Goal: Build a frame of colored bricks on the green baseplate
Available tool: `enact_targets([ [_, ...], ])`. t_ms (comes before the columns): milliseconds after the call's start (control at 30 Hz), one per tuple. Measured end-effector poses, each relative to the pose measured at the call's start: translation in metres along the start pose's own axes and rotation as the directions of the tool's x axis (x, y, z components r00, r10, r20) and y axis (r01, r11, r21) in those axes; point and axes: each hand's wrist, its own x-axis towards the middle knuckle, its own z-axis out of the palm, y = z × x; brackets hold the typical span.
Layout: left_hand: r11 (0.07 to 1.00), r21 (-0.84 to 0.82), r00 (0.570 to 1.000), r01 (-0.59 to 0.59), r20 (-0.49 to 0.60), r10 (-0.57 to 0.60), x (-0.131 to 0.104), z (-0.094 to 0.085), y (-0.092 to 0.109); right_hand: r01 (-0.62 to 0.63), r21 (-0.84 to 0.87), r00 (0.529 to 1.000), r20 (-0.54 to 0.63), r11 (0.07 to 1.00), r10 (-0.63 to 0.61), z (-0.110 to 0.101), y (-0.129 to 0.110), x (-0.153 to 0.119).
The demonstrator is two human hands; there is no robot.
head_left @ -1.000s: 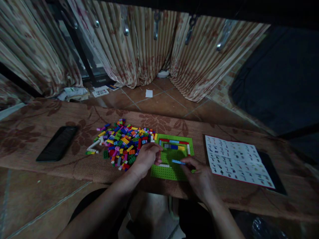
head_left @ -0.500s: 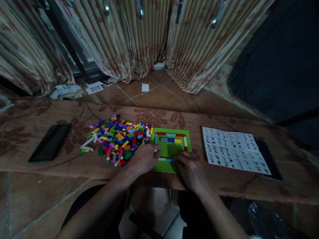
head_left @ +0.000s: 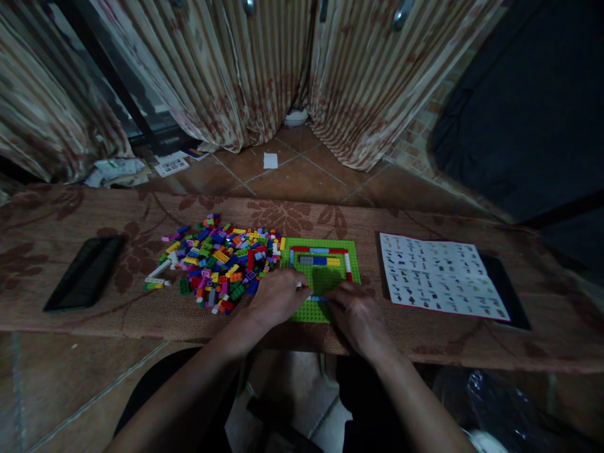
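My left hand (head_left: 279, 294) reaches over the left front part of a green baseplate (head_left: 313, 316), fingers closed in a pinch. A small white brick (head_left: 299, 285) shows between its thumb and finger. My right hand (head_left: 355, 309) rests at the plate's front right, fingertips bent together at the end of the front row; what they grip is hidden. Light blue bricks (head_left: 317, 298) of that row show between the hands. Red bricks (head_left: 302, 250) and others form a frame along the back and sides. Inside it lies a short row with a blue brick (head_left: 320, 260) between grey and yellow ones.
A heap of loose coloured bricks (head_left: 221, 261) lies left of the plate, touching its edge. Farther left is a black phone (head_left: 85, 272). To the right, a printed parts sheet (head_left: 438, 277) partly covers a dark flat object (head_left: 508, 292). Everything lies on a narrow cloth-covered bench (head_left: 330, 214).
The left hand has moved slightly right along the front row, toward the right hand. The right hand stays near the front right corner. The whole view has shifted a little.
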Motion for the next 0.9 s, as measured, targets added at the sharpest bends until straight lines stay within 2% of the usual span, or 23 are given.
enact_targets([
  [167,0.997,0.070,0.999,-0.029,0.025,0.027,0.005,0.006,0.002,-0.017,0.013,1.000,0.017,1.000,0.017,0.000,-0.001,0.001],
  [733,0.993,0.046,0.989,0.111,0.092,-0.115,0.007,0.003,0.020,-0.002,-0.001,1.000,0.022,1.000,0.002,0.005,0.005,0.003],
  [900,0.992,0.058,0.987,0.109,0.111,-0.115,0.010,0.004,0.020,0.008,0.021,1.000,0.017,1.000,-0.009,0.006,0.006,0.004],
])
